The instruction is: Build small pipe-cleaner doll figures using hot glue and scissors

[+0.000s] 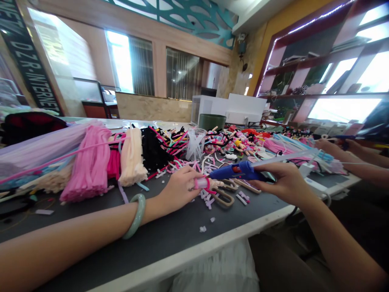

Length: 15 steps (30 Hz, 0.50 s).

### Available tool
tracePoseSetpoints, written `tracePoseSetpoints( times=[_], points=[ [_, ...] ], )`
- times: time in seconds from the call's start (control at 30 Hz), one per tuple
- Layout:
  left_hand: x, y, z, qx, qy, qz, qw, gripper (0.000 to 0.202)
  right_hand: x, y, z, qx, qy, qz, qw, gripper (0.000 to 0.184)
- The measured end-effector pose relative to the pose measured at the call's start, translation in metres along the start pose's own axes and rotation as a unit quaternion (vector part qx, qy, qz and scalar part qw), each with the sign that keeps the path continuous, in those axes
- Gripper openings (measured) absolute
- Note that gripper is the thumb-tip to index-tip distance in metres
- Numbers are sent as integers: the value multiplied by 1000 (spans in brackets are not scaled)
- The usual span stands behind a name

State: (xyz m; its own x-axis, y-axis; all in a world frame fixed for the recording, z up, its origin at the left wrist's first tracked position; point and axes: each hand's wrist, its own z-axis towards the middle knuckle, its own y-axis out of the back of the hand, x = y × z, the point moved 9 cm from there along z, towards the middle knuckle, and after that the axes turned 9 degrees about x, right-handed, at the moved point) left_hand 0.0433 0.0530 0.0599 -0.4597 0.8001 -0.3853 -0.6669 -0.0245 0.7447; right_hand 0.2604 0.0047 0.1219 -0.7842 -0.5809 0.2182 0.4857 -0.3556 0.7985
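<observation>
My left hand (179,187) rests on the dark table (170,235), its fingers pinched round a small pink piece (201,183). A pale green bangle (135,215) sits on that wrist. My right hand (282,180) grips a blue glue gun (240,170). The gun's nozzle points left and nearly touches the pink piece. A clear glue stick (285,157) juts out of the gun's back to the right. Scissors with beige handles (223,196) lie just under the pink piece.
Bundles of pink (88,166), cream (132,156) and black (153,150) strips lie at the left. Small doll parts and offcuts (237,144) cover the middle. A green bowl (212,121) and white boxes (240,106) stand behind. Another person's hands (331,146) work at the right.
</observation>
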Motion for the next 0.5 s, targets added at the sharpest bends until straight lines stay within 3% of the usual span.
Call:
tracePoseSetpoints(
  times=[0.5],
  points=[
    [2,1,0,-3,15,8,1000,29,2,-2,1,22,2,-4,1000,27]
  ],
)
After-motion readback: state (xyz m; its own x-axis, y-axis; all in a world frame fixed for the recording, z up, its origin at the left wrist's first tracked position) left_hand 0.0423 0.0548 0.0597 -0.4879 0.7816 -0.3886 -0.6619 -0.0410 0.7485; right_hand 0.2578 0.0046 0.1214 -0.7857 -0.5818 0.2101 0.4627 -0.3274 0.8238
